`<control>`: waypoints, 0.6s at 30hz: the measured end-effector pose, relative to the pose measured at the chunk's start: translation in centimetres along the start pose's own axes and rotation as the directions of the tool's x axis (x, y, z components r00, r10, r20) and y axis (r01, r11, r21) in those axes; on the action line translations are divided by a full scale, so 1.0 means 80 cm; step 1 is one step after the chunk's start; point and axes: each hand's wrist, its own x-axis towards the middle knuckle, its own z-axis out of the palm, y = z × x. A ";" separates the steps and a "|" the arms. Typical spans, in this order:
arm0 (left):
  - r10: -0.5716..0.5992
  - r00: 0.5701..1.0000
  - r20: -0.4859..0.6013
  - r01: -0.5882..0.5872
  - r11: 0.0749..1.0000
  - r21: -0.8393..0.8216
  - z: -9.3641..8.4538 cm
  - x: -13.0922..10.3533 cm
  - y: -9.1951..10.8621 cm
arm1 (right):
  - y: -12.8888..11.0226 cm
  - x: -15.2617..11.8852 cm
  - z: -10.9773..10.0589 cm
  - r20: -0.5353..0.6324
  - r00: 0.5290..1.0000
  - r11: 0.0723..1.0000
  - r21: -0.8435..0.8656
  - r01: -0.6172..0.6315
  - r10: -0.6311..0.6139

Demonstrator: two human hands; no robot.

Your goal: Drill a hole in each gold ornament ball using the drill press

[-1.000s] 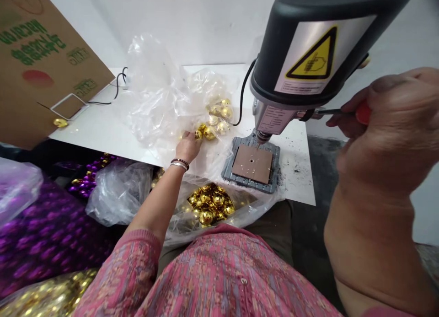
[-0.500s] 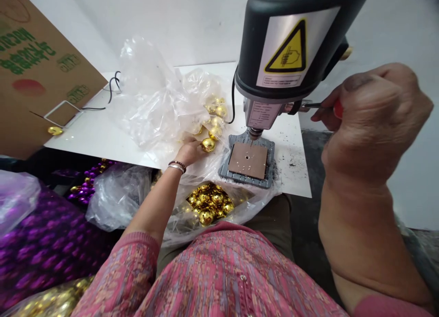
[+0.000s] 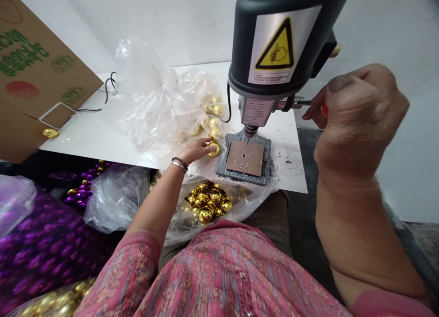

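Observation:
My left hand has its fingers on a shiny gold ball at the mouth of a clear plastic bag on the white table. More gold balls show in that bag, just behind. My right hand is closed round the red-tipped lever of a black drill press. Under its bit, a brown square block with a small hole and white flecks lies on the grey base. No ball sits on the block.
An open bag of gold balls rests at my lap below the table edge. Purple balls in plastic fill the lower left. A cardboard box stands at the left with a wire frame and one gold ball nearby.
My left hand has shifted slightly right, towards the block, with the gold ball. My right hand keeps its grip on the lever. The whole view has shifted a little.

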 end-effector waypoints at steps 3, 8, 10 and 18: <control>0.068 0.996 0.049 -0.073 0.992 0.100 0.002 0.001 0.001 | 0.005 -0.002 -0.002 0.020 0.999 0.999 -0.005 0.041 -0.041; 0.134 0.987 0.090 -0.138 0.990 0.042 -0.008 -0.022 -0.005 | 0.005 -0.002 -0.006 0.032 0.999 0.999 -0.030 0.036 -0.035; 0.159 0.980 0.117 -0.130 0.967 -0.217 -0.011 -0.038 -0.005 | 0.002 0.008 -0.005 0.042 0.998 0.996 -0.073 0.049 -0.046; 0.118 0.981 0.155 0.020 0.731 -0.682 0.024 -0.054 0.032 | -0.020 0.107 0.026 -0.003 0.977 0.974 -0.081 -0.212 0.212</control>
